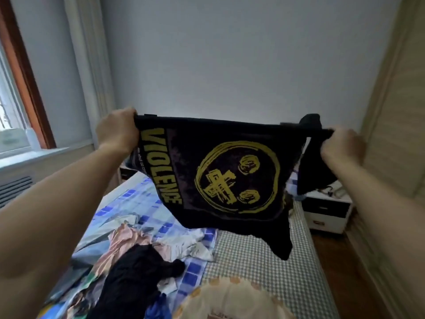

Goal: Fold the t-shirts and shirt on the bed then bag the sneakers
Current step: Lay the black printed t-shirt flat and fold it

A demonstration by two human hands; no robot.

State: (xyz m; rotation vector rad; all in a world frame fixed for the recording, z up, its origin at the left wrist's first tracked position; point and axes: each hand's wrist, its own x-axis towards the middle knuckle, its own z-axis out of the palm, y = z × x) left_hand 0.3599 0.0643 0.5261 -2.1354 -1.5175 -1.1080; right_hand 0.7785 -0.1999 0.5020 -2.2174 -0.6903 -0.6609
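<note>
While the left hand [116, 130] is gripping one edge of the black t-shirt [220, 178] and the right hand [340, 146] is clutching the other, the garment is hanging stretched in the air above the bed [253, 261], where what seem to be crumpled clothes [138, 256] are lying.

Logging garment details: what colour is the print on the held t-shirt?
Yellow on the black t-shirt, clearest in the head view.
</note>
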